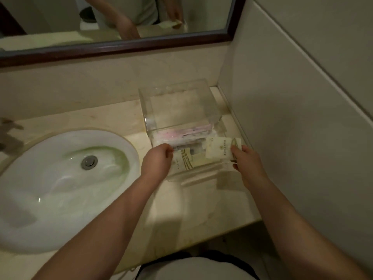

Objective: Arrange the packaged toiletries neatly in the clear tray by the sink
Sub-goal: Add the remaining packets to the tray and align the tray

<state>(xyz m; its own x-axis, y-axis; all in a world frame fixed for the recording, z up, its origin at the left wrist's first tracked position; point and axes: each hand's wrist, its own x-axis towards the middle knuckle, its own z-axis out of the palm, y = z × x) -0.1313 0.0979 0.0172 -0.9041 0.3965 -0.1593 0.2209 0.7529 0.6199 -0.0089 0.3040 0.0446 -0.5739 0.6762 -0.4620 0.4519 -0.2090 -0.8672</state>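
Observation:
A clear plastic tray (pixel 179 91) stands on the counter to the right of the sink, in the corner by the wall. Pink and white packets (pixel 187 131) lie along its middle. At its near end my left hand (pixel 158 160) pinches a cream packet with gold stripes (pixel 184 161) that rests in the tray. My right hand (pixel 247 160) holds a white packet with gold print (pixel 219 148) just above the tray's near right corner.
The white oval sink (pixel 60 178) with a metal drain (pixel 89 162) fills the left. A tap (pixel 8 132) shows at the far left edge. A dark-framed mirror (pixel 121 47) hangs above. The tiled wall (pixel 292 118) bounds the counter (pixel 201 209) on the right.

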